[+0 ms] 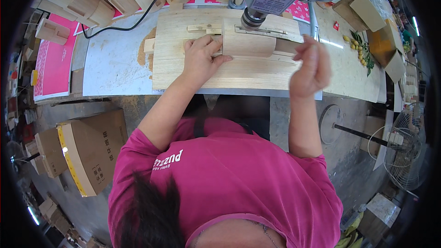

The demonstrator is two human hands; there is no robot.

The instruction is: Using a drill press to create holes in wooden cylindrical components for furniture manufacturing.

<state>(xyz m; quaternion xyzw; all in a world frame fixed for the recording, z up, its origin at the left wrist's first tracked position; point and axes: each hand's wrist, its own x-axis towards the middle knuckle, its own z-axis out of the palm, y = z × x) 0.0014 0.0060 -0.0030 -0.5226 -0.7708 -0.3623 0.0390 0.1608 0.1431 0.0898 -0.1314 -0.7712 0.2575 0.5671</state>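
Well, from far away I see the left hand [200, 59] at the near end of a pale wooden block [250, 46], thumb and bent fingers pinching its left edge. The block sits on a flat wooden board [183, 76], right below the drill chuck [252, 19]. The right hand [311, 66] is up in the air, its fingers curled and blurry — I can't tell if they hold anything.

To do this well, I'd press the block down flat, line it up with care, and leave the fingers well away from the chuck.

The block looks smooth, with a rounded corner and a long, thin slot. The board has straight grain lines — and the chuck is round, shiny metal. Brown sawdust [146, 55] lies beside the board.
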